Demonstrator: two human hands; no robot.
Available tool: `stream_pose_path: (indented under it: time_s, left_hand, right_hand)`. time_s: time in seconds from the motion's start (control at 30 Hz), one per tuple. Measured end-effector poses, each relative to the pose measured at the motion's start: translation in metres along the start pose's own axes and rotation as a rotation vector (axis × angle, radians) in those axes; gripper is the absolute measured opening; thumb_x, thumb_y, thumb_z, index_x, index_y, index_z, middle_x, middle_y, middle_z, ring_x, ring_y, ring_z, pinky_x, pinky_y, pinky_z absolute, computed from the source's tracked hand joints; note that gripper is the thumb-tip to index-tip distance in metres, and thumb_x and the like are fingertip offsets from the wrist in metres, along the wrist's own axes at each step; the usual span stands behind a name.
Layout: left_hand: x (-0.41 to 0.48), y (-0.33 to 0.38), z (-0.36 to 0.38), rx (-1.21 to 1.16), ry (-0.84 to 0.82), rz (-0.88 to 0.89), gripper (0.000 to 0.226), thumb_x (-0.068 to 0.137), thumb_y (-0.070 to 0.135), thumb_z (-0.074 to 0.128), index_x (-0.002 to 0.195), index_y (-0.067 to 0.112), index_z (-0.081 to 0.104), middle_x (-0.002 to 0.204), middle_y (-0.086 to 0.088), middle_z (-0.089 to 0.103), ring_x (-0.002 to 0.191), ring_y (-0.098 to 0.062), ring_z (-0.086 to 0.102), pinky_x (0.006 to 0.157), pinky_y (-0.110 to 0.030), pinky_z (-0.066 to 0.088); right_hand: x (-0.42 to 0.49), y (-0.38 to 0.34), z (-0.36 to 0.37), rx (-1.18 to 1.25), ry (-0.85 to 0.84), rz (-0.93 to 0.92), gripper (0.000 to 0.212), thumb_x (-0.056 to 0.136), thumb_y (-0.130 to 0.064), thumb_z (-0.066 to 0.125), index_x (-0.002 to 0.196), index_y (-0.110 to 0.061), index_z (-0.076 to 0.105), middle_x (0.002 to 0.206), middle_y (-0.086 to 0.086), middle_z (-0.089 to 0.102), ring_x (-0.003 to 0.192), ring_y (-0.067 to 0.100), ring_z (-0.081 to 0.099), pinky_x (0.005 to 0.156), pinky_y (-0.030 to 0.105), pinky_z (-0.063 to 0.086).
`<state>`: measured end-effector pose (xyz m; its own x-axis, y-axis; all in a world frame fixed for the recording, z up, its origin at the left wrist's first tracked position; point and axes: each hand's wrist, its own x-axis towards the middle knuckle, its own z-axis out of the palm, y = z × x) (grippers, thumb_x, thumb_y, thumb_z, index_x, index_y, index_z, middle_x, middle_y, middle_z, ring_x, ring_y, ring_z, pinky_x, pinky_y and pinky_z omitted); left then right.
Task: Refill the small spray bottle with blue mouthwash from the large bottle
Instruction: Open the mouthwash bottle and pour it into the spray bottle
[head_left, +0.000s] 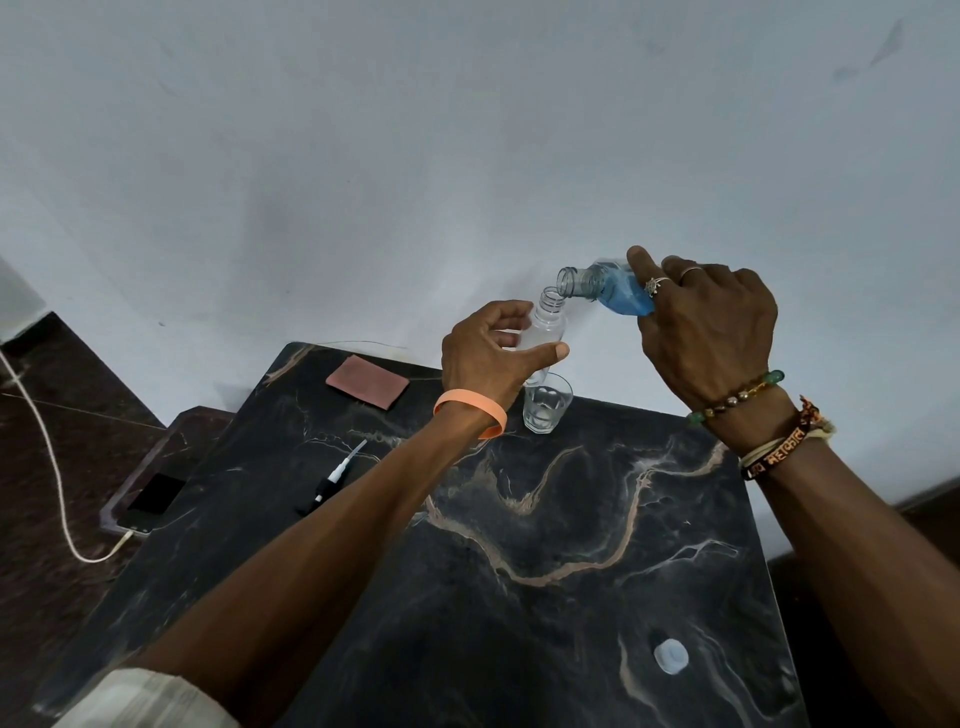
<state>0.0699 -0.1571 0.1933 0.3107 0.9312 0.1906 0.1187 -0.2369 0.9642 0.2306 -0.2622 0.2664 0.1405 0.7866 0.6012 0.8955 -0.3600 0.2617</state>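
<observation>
My left hand (488, 358) grips the small clear spray bottle (545, 327) and holds it in the air above the back of the dark marble table (545, 545); its neck is uncapped. My right hand (711, 327) grips the large bottle of blue mouthwash (608, 288), tipped nearly level with its open mouth just above the small bottle's neck. The blue liquid sits in the lower half of the large bottle. The black-and-white spray pump (332, 478) lies on the table to the left. A pale round cap (671, 656) lies near the front right.
A small clear glass (546, 402) stands on the table right under the small bottle. A reddish flat pad (368, 382) lies at the back left. A phone (153, 499) with a white cable (57, 467) rests on a lower ledge at left. A pale wall stands behind.
</observation>
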Motion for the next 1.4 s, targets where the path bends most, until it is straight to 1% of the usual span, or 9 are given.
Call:
stream_pose_path:
  time_s: [0.1, 0.3, 0.47, 0.6, 0.8, 0.93, 1.03, 1.17, 1.4]
  left_hand:
    - [-0.0001, 0.0016, -0.0005, -0.011, 0.000, -0.004, 0.054, 0.056, 0.036, 0.091, 0.104, 0.027, 0.068, 0.093, 0.014, 0.069, 0.079, 0.003, 0.066, 0.066, -0.013, 0.054]
    - [-0.0006, 0.0037, -0.0007, -0.012, -0.001, -0.004, 0.052, 0.057, 0.036, 0.091, 0.103, 0.028, 0.068, 0.092, 0.014, 0.068, 0.078, 0.003, 0.065, 0.064, -0.012, 0.053]
    - [-0.0013, 0.0023, -0.0001, -0.023, 0.002, -0.003, 0.052, 0.056, 0.035, 0.092, 0.102, 0.028, 0.068, 0.092, 0.014, 0.069, 0.079, 0.002, 0.066, 0.067, -0.016, 0.055]
    - [-0.0013, 0.0016, -0.0002, -0.023, 0.005, 0.000, 0.054, 0.057, 0.036, 0.091, 0.104, 0.027, 0.068, 0.095, 0.013, 0.069, 0.081, 0.000, 0.066, 0.067, -0.015, 0.055]
    - [-0.0017, 0.0007, -0.0009, -0.028, 0.011, 0.000, 0.054, 0.055, 0.037, 0.092, 0.104, 0.028, 0.069, 0.094, 0.012, 0.070, 0.081, 0.000, 0.066, 0.069, -0.019, 0.057]
    - [-0.0019, 0.0000, -0.0011, -0.042, 0.011, -0.005, 0.054, 0.055, 0.035, 0.092, 0.103, 0.026, 0.069, 0.095, 0.011, 0.071, 0.081, 0.000, 0.066, 0.069, -0.020, 0.057]
    - [-0.0021, -0.0002, -0.0012, -0.038, 0.010, -0.002, 0.052, 0.055, 0.036, 0.092, 0.101, 0.029, 0.068, 0.093, 0.014, 0.070, 0.080, 0.002, 0.066, 0.068, -0.018, 0.056]
    - [-0.0018, -0.0013, -0.0006, -0.038, 0.008, -0.008, 0.054, 0.054, 0.037, 0.092, 0.103, 0.028, 0.069, 0.095, 0.013, 0.071, 0.081, -0.002, 0.067, 0.070, -0.022, 0.058]
    - [-0.0013, -0.0016, 0.0004, -0.052, 0.011, -0.008, 0.054, 0.054, 0.035, 0.093, 0.102, 0.027, 0.070, 0.094, 0.014, 0.071, 0.081, -0.003, 0.068, 0.068, -0.020, 0.057]
  right_hand:
    - [0.0003, 0.0003, 0.0006, -0.003, 0.006, 0.000, 0.053, 0.082, -0.011, 0.065, 0.135, -0.012, 0.055, 0.109, 0.019, 0.069, 0.090, 0.041, 0.064, 0.074, 0.041, 0.046]
    - [0.0010, 0.0019, -0.0001, -0.009, 0.015, -0.005, 0.053, 0.082, -0.011, 0.065, 0.134, -0.011, 0.056, 0.109, 0.020, 0.069, 0.090, 0.042, 0.065, 0.073, 0.041, 0.046]
    - [0.0013, 0.0018, -0.0009, -0.018, 0.001, -0.008, 0.053, 0.084, -0.011, 0.062, 0.136, -0.012, 0.054, 0.111, 0.020, 0.068, 0.092, 0.042, 0.064, 0.074, 0.042, 0.045]
    - [0.0010, 0.0009, -0.0014, -0.023, -0.013, -0.006, 0.052, 0.086, -0.012, 0.060, 0.138, -0.013, 0.052, 0.113, 0.020, 0.067, 0.095, 0.042, 0.063, 0.076, 0.043, 0.045]
    - [0.0007, 0.0000, -0.0035, -0.017, -0.009, -0.014, 0.053, 0.084, -0.011, 0.062, 0.136, -0.011, 0.053, 0.112, 0.022, 0.067, 0.094, 0.043, 0.064, 0.075, 0.043, 0.046]
    - [0.0002, -0.0004, -0.0037, -0.019, 0.000, -0.018, 0.052, 0.084, -0.011, 0.063, 0.135, -0.011, 0.054, 0.111, 0.021, 0.067, 0.094, 0.042, 0.064, 0.075, 0.042, 0.046]
    - [0.0004, -0.0005, -0.0034, -0.019, 0.007, -0.014, 0.052, 0.084, -0.011, 0.062, 0.135, -0.011, 0.055, 0.111, 0.020, 0.068, 0.093, 0.041, 0.064, 0.075, 0.042, 0.046]
    - [0.0004, -0.0005, -0.0019, -0.037, 0.006, -0.012, 0.051, 0.084, -0.013, 0.061, 0.135, -0.013, 0.054, 0.109, 0.018, 0.068, 0.091, 0.040, 0.064, 0.073, 0.041, 0.045]
    - [0.0005, 0.0002, -0.0018, -0.026, 0.021, -0.026, 0.053, 0.081, -0.011, 0.064, 0.134, -0.012, 0.056, 0.106, 0.019, 0.069, 0.089, 0.041, 0.064, 0.071, 0.041, 0.046]
